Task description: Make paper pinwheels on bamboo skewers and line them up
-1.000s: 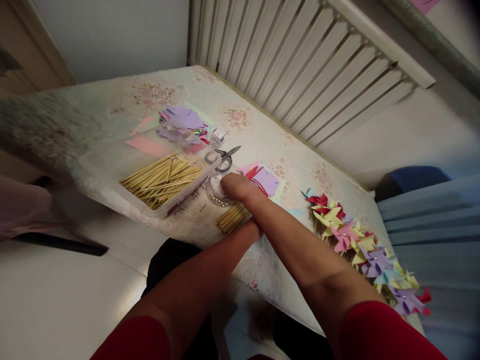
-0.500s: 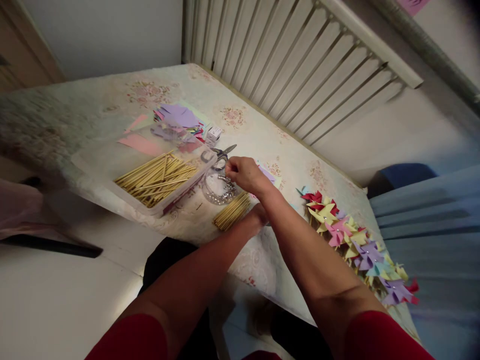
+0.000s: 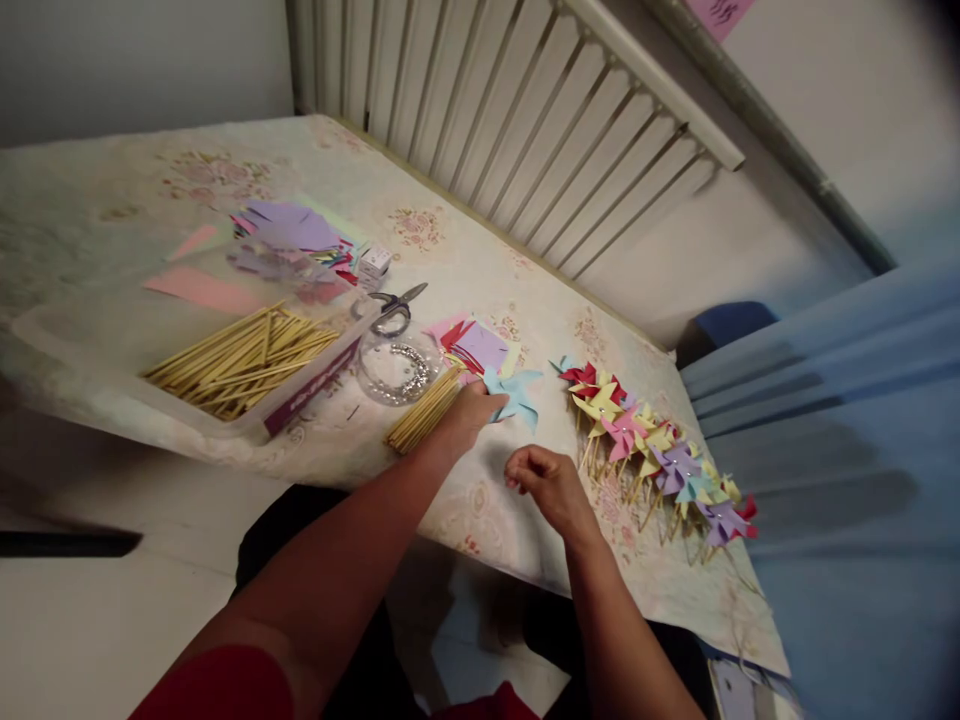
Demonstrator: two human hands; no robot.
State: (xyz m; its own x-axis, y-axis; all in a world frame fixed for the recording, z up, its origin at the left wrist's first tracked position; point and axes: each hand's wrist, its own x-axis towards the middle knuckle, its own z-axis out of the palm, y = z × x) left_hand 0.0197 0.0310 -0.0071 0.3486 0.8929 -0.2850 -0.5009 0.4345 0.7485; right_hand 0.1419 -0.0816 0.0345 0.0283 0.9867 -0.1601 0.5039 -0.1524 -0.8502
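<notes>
Between its thumb and fingers, my left hand (image 3: pixel 474 408) grips a light blue paper pinwheel (image 3: pixel 519 395), its blades pointing to the right. My right hand (image 3: pixel 551 485) hovers nearer to me, just right of the pinwheel and apart from it, fingers curled into a pinch; whatever is in them is too small to make out. Left of my left hand lies a bundle of thin sticks (image 3: pixel 420 415), beside a round clear dish (image 3: pixel 367 375) with shiny small pieces. Behind my left hand is a stack of coloured paper squares (image 3: pixel 484 345). Scissors (image 3: pixel 394 310) rest behind the dish.
A clear plastic box (image 3: pixel 319 375) holds many sticks (image 3: pixel 247 365) on the left. Purple paper pieces (image 3: pixel 289 222) and a small white box (image 3: pixel 373 266) lie behind it. Finished pinwheels (image 3: pixel 622 430) line the right. A radiator (image 3: pixel 465 100) and a blue curtain (image 3: pixel 840 400) border the table.
My right hand has drawn back from above the dish to the right, toward me. The left hand and light blue pinwheel now show plainly. The whole view has shifted to the right.
</notes>
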